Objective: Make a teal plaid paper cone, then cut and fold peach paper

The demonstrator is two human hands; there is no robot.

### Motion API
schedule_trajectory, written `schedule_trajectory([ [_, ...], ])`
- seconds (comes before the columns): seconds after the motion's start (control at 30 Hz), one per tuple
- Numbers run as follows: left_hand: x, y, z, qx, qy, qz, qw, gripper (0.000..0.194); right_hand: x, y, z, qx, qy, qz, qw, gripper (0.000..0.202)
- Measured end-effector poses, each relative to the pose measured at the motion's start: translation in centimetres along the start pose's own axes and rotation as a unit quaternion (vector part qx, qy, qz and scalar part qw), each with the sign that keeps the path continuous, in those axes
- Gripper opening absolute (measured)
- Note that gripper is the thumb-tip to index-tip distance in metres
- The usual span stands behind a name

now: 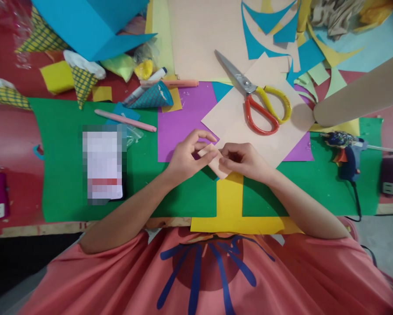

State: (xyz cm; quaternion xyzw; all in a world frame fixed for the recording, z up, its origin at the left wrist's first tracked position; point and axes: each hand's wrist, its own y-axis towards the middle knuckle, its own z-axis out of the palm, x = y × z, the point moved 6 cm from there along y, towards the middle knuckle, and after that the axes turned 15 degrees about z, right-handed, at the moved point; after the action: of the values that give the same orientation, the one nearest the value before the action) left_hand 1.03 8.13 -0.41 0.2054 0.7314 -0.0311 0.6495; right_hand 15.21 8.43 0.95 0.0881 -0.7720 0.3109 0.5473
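A small peach piece of paper [221,169] is held between my two hands, above the yellow strip and green sheet. My left hand [192,154] pinches its upper left part between thumb and fingers. On its right side, my right hand [244,159] grips the paper with thumb and curled fingers. Part of the piece is hidden by my fingers, and I cannot tell whether it is folded. Just beyond my hands lies a larger peach sheet [229,118], with scissors [247,85] resting on it, their handles red and yellow.
A glue gun [349,159] lies at the right, below a pale cylinder [360,94]. On the left are a blurred-out phone [104,164] and a pink pen [126,120]. Patterned cones [83,81], markers and blue scraps [268,17] crowd the back. Yellow strips [229,197] reach the front edge.
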Motion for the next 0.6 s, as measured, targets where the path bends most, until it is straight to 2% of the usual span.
schedule_trajectory([
  [0.17,0.1,0.2,0.1,-0.051,-0.075,-0.031,0.995,0.05,-0.7,-0.1,0.0,-0.011,0.086,0.028,0.996,0.026],
  [0.27,0.1,0.5,0.5,-0.015,-0.095,-0.06,0.994,0.044,-1.4,-0.1,-0.1,-0.023,0.157,0.055,0.986,0.03],
  [0.37,-0.1,0.7,0.7,0.019,-0.086,-0.075,0.993,0.041,-1.6,-0.1,-0.1,-0.029,0.184,0.06,0.981,0.038],
  [0.6,-0.3,0.9,0.7,-0.004,-0.108,-0.083,0.991,0.044,-1.6,0.0,0.0,-0.015,0.211,0.071,0.975,0.041],
])
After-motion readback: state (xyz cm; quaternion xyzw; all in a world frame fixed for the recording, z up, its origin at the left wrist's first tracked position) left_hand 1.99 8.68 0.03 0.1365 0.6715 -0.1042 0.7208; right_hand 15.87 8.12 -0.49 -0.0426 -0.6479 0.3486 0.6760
